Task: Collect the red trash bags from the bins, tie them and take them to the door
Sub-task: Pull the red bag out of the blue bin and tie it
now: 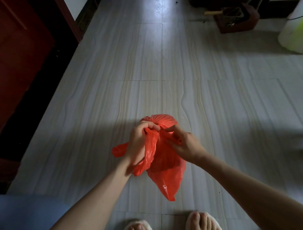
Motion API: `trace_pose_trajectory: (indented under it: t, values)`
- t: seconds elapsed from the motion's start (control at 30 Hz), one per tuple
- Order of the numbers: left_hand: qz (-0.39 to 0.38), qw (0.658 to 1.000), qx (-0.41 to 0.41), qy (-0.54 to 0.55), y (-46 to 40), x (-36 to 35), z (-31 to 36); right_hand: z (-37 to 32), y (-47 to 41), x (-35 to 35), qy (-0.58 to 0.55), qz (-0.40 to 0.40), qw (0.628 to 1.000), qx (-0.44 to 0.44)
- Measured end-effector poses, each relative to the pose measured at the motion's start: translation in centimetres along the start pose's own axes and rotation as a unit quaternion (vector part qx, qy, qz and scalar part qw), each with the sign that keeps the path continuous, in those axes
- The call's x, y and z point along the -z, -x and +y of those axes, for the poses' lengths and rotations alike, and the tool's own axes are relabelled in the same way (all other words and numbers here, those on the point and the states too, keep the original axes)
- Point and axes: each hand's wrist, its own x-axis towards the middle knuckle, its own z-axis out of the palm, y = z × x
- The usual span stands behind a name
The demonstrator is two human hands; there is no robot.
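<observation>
The left hand [139,141] is closed around a twisted strip of the red bag [166,159], its fingers curled over the gathered neck; the strip runs down across the wrist and a loose end sticks out to the left of the hand. The right hand [184,144] pinches another fold of the bag's mouth between thumb and fingertips, just beside the left hand, the two almost touching at the neck. The bag hangs between them above the floor [111,81], its rounded body showing beyond the knuckles and a pointed flap trailing toward the person's feet. Whether its underside touches the floor cannot be told. Two feet in pale slippers [202,221] stand at the near edge of the floor, straight under the bag. The floor is pale, streaked tile with a bright patch of light farther out. Along its left edge stands a dark red door [16,59]. Toward the far right corner sit a dark red box [236,19] with odds and ends in it and a white and yellow-green container [295,32].
</observation>
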Motion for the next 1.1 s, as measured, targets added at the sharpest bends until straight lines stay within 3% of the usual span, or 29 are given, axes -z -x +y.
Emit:
trace_pose_trajectory:
  t: [0.23, 0.3, 0.37, 0.43, 0.53, 0.63, 0.77, 0.9, 1.0, 1.1]
  values:
    - [0.021, 0.999, 0.046, -0.005, -0.5, -0.1, -0.2, -0.3, 0.4, 0.0, -0.029, -0.034, 0.999, -0.031]
    - [0.032, 0.996, -0.011, -0.077, -0.4, 0.2, -1.1, -0.4, 0.6, -0.1, -0.043, -0.070, 0.996, -0.020]
    - [-0.006, 0.963, -0.133, -0.235, 0.0, 0.6, -1.9, -0.2, 0.8, 0.0, -0.013, -0.091, 0.995, 0.028]
    - [-0.066, 0.909, -0.208, -0.355, 0.7, 1.1, -2.8, 0.3, 0.5, 0.3, 0.001, -0.039, 0.998, 0.052]
    - [-0.083, 0.869, -0.269, -0.408, 1.3, 0.9, -3.1, 0.4, -0.4, 0.9, -0.044, 0.025, 0.998, 0.033]
    - [-0.064, 0.854, -0.305, -0.417, 0.9, 0.6, -3.1, 0.6, -0.7, 0.1, -0.014, -0.022, 0.999, 0.029]
    - [-0.033, 0.917, -0.235, -0.319, 0.8, 0.4, -3.5, 0.5, 0.2, -1.3, 0.037, -0.020, 0.999, -0.001]
    - [0.026, 0.986, -0.100, -0.131, 0.0, -0.3, -2.6, 0.1, 0.1, -1.4, -0.035, -0.013, 0.999, -0.039]
    - [0.018, 0.999, 0.011, -0.042, -0.7, -0.1, -2.6, -0.1, 0.1, -0.9, -0.087, -0.014, 0.994, -0.064]
    - [-0.009, 0.999, 0.028, -0.038, -0.1, 0.3, -3.0, -0.4, 0.6, -1.1, -0.136, -0.008, 0.987, -0.085]
